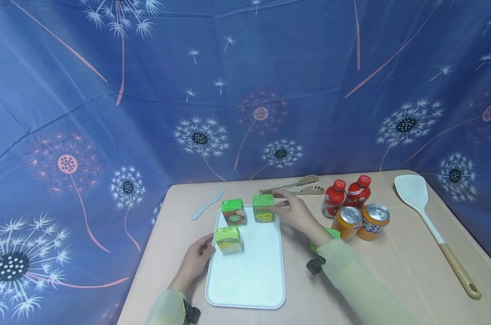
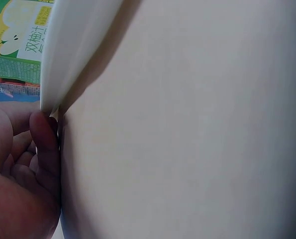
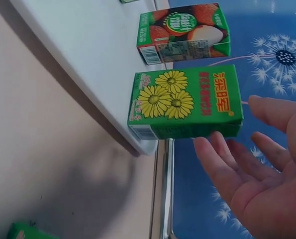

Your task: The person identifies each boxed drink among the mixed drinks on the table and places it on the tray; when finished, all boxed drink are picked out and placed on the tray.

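Observation:
A white tray [image 1: 245, 282] lies on the table with three juice cartons on it. My left hand [image 1: 196, 259] is at the tray's left edge, its curled fingers [image 2: 44, 144] pinching the rim beside the pear-printed carton [image 1: 229, 240]. At the tray's far right corner stands a green carton with yellow flowers [image 3: 180, 102]. My right hand [image 1: 296, 212] is around its right side, thumb and fingers [image 3: 212, 162] spread loosely at its upper end. The lychee-printed carton [image 1: 234, 212] stands upright at the far left corner of the tray.
Two red bottles [image 1: 335, 198] and two orange cans [image 1: 373, 222] stand right of the tray. Another green carton [image 1: 332, 232] is partly hidden by my right forearm. Tongs [image 1: 306, 180] lie behind, a pale blue knife [image 1: 209, 204] at left, a white spatula [image 1: 414, 194] far right.

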`<state>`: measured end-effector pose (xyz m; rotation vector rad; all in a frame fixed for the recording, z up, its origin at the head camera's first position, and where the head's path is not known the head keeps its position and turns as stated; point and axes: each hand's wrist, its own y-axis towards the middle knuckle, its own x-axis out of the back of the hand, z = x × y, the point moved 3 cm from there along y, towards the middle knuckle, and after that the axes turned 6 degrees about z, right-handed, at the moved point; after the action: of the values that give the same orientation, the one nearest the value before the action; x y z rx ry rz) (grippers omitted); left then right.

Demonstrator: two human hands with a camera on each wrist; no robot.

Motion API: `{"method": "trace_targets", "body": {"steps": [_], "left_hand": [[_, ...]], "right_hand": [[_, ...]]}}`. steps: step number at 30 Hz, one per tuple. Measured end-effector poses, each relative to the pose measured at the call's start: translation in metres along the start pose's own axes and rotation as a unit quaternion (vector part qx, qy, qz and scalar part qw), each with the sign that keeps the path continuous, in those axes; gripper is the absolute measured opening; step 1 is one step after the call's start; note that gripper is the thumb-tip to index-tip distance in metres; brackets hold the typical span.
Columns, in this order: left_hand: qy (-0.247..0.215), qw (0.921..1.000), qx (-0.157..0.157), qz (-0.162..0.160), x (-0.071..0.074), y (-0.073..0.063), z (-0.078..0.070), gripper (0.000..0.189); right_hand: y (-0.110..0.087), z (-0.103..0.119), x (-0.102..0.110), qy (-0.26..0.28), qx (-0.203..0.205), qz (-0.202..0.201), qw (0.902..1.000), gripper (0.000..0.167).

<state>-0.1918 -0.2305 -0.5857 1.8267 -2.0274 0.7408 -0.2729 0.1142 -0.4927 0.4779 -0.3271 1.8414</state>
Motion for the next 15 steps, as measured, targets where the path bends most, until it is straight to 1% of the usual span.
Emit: {"method": "trace_targets", "body": {"steps": [4, 8, 11, 15], "left_hand": [[0.002, 1.0, -0.006, 0.002, 0.0, 0.0, -0.001, 0.044], [-0.002, 1.0, -0.005, 0.003, 0.001, 0.0, -0.001, 0.044], [-0.002, 1.0, -0.004, 0.004, 0.001, 0.0, -0.001, 0.044], [-0.003, 1.0, -0.005, 0.003, 0.001, 0.0, -0.001, 0.044]], "right_hand": [[-0.009, -0.002, 0.008, -0.006, 0.023, -0.008, 0.9997, 0.054], [-0.019, -0.002, 0.015, -0.027, 0.042, -0.017, 0.9986, 0.047], [-0.027, -0.001, 0.021, -0.036, 0.046, -0.021, 0.9981, 0.044], [-0.036, -0.003, 0.027, -0.022, 0.043, -0.024, 0.9985, 0.041]]}}
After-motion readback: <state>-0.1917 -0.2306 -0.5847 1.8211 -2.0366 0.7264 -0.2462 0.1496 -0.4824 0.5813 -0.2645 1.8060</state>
